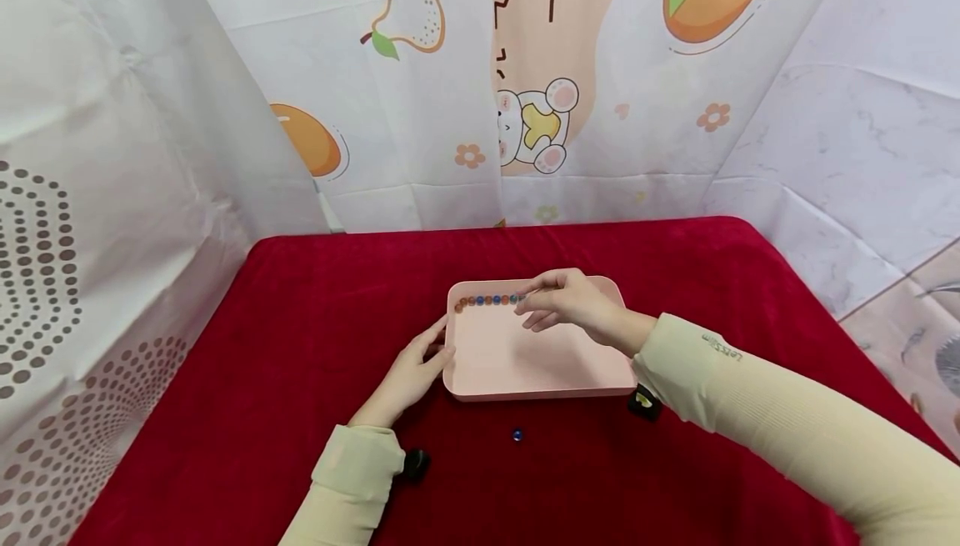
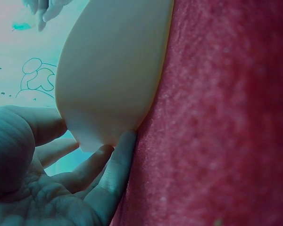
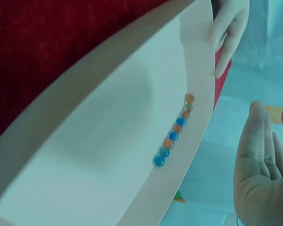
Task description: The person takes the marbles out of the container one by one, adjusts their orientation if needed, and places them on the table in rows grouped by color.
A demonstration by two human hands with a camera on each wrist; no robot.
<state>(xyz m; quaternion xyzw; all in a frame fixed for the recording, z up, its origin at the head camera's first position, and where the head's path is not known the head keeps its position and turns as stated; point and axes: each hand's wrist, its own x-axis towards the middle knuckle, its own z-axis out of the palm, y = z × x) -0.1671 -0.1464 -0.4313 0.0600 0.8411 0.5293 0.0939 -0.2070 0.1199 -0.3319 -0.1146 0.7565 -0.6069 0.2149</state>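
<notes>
head looks forward-down from above, farthest | left wrist faces tray (image 2: 113, 70) end-on, closest | right wrist looks slantwise into tray, near | head, right wrist share marbles (image 3: 173, 136)

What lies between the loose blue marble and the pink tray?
Only bare red cloth: the head view shows nothing else between the blue marble and the pink tray's near side.

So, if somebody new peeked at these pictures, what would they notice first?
Probably the pink tray on the bright red cloth, with a row of colourful marbles along its far side. The right hand hangs over the tray, near the row's right end. One blue marble sits alone on the cloth, nearer the person than the tray.
</notes>
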